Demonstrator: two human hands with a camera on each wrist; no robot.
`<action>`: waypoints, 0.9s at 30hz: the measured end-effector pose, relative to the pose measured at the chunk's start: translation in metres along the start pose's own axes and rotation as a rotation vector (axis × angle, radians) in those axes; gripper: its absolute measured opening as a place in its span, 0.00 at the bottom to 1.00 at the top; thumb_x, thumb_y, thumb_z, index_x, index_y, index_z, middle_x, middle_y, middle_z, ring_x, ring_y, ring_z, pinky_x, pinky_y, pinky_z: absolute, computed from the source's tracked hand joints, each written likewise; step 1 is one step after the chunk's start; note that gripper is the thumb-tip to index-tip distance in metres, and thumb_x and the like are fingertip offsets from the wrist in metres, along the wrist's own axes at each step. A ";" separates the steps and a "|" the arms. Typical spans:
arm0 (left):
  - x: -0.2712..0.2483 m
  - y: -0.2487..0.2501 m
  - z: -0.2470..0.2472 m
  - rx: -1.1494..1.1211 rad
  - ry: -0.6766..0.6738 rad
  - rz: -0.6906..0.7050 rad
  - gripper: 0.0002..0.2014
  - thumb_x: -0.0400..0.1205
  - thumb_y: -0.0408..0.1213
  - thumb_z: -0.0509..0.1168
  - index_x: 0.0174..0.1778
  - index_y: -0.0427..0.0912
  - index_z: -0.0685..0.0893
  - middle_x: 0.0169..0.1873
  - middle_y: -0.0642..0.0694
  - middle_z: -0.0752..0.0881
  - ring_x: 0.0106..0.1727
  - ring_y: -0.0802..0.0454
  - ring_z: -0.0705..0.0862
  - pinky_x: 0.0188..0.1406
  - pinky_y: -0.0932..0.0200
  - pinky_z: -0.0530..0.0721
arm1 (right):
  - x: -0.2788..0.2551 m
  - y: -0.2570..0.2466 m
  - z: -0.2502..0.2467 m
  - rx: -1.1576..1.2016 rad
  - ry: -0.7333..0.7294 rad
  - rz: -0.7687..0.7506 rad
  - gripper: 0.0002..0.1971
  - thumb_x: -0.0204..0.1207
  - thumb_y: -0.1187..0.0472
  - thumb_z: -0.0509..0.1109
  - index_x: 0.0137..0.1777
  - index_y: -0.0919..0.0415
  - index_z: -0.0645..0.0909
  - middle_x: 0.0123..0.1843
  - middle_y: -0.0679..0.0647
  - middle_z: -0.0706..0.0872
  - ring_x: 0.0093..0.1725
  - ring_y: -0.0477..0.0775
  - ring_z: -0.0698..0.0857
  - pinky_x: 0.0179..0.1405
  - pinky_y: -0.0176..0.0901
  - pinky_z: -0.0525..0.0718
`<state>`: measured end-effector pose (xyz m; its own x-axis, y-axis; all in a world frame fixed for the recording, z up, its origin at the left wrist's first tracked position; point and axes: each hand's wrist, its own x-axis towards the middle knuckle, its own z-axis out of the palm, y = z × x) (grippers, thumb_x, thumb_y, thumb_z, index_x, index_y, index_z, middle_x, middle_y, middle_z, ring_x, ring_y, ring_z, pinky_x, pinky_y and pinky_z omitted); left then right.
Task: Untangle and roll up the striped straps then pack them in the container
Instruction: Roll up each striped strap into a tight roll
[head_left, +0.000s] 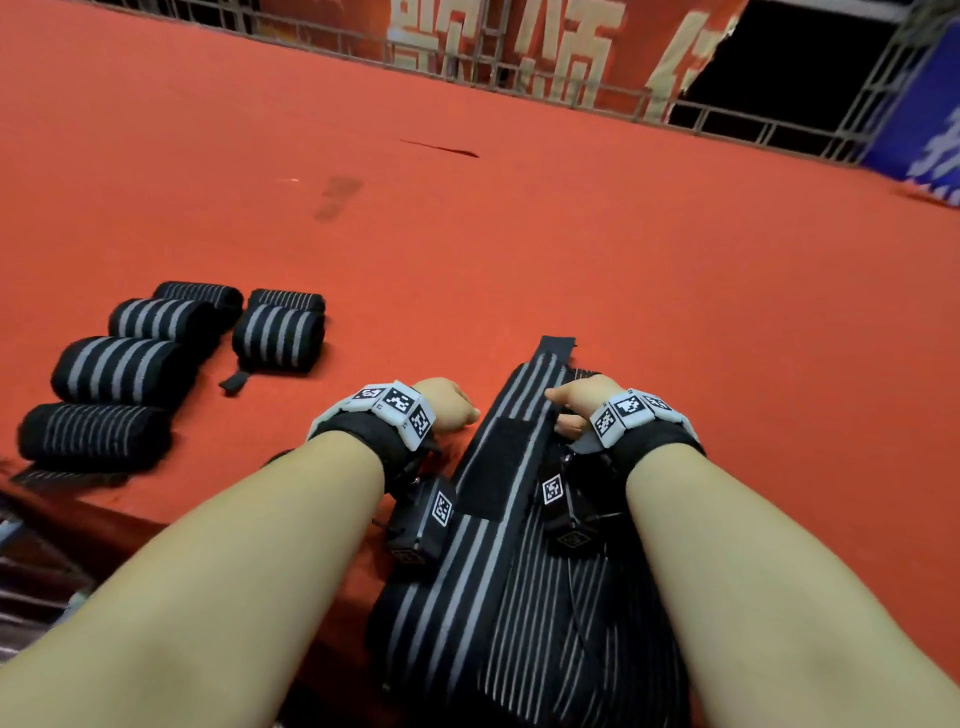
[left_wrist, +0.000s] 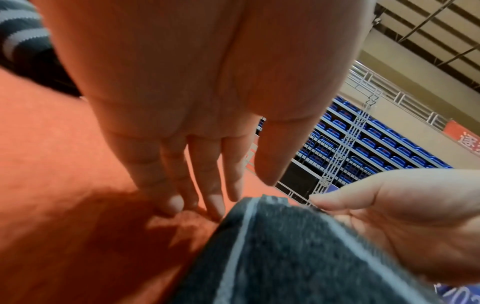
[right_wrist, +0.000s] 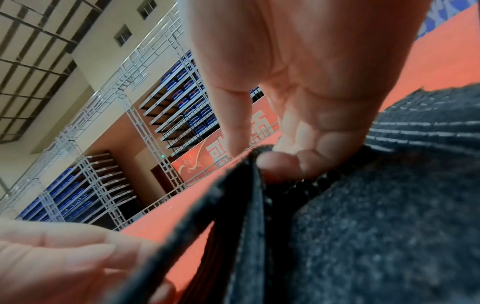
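A long black strap with grey stripes (head_left: 457, 597) lies unrolled on the red surface between my forearms, its far end pointing away from me. My right hand (head_left: 576, 400) pinches the strap's edge near that far end; in the right wrist view its curled fingers (right_wrist: 280, 162) grip the fold of strap (right_wrist: 363, 226). My left hand (head_left: 449, 405) sits just left of the strap. In the left wrist view its straight fingers (left_wrist: 207, 195) touch the red surface beside the strap (left_wrist: 285, 257), holding nothing. Several rolled striped straps (head_left: 124, 369) lie in a group at the left.
The red surface (head_left: 519, 249) stretches far ahead and to the right, with a dark smudge (head_left: 337, 197) on it. Its front edge (head_left: 104, 514) drops off at the lower left. A metal railing (head_left: 519, 67) and banners stand at the back.
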<state>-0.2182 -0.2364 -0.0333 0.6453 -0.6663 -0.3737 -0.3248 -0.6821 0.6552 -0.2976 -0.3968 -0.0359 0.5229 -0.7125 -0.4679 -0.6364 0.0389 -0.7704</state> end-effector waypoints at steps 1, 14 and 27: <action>0.002 0.000 0.004 -0.022 -0.010 -0.005 0.09 0.83 0.37 0.62 0.54 0.37 0.83 0.29 0.44 0.78 0.31 0.44 0.75 0.32 0.58 0.73 | 0.000 0.002 -0.002 0.027 -0.021 0.030 0.11 0.78 0.64 0.69 0.35 0.65 0.76 0.36 0.60 0.80 0.24 0.53 0.78 0.39 0.48 0.82; -0.025 -0.018 -0.041 -0.632 0.131 0.091 0.11 0.85 0.45 0.58 0.44 0.45 0.82 0.48 0.43 0.85 0.48 0.49 0.83 0.54 0.52 0.81 | -0.059 -0.033 0.015 0.132 -0.374 -0.480 0.30 0.77 0.80 0.62 0.75 0.57 0.63 0.55 0.55 0.83 0.55 0.55 0.83 0.56 0.50 0.84; -0.137 -0.051 -0.091 -0.408 0.243 0.360 0.11 0.83 0.26 0.60 0.39 0.47 0.80 0.35 0.49 0.84 0.36 0.52 0.83 0.39 0.58 0.82 | -0.152 -0.084 0.038 0.233 -0.357 -0.681 0.05 0.84 0.59 0.61 0.50 0.58 0.78 0.43 0.50 0.84 0.37 0.45 0.85 0.35 0.34 0.86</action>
<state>-0.2275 -0.0830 0.0440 0.6993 -0.7132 0.0482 -0.2913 -0.2229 0.9303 -0.3019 -0.2654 0.0831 0.9284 -0.3671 0.0581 0.0023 -0.1507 -0.9886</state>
